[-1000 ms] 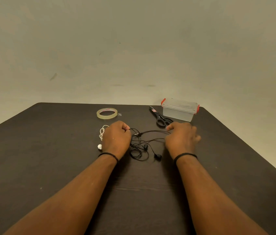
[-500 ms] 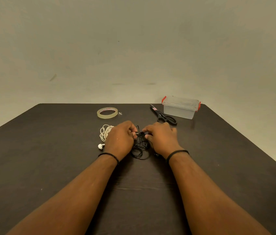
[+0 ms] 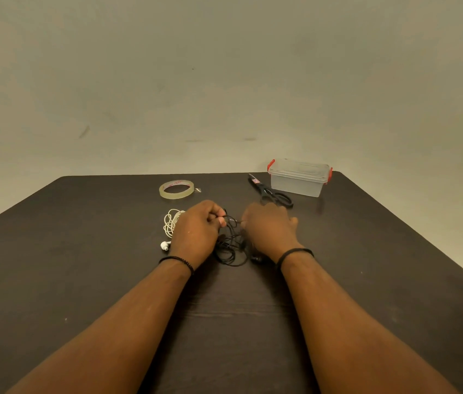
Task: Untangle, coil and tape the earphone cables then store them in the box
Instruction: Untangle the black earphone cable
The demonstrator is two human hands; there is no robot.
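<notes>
Black earphone cable, tangled, between our two hands on a dark table.

Nearest to us, our forearms reach forward, a dark band on each wrist. Our left hand (image 3: 196, 233) is curled, pinching a strand of the black earphone cable (image 3: 231, 247); our right hand (image 3: 270, 231) pinches the same cable just beside it, and loose loops lie on the table (image 3: 82, 280) between the wrists. Left of our left hand lies a white earphone cable (image 3: 171, 223), bunched and untaped. Farther back sit a tape roll (image 3: 176, 189), scissors (image 3: 271, 193) and – at the far right – the clear box (image 3: 298, 177), its lid on. We judge the task barely begun – untangling is under way; coiling, taping and storing remain.
</notes>
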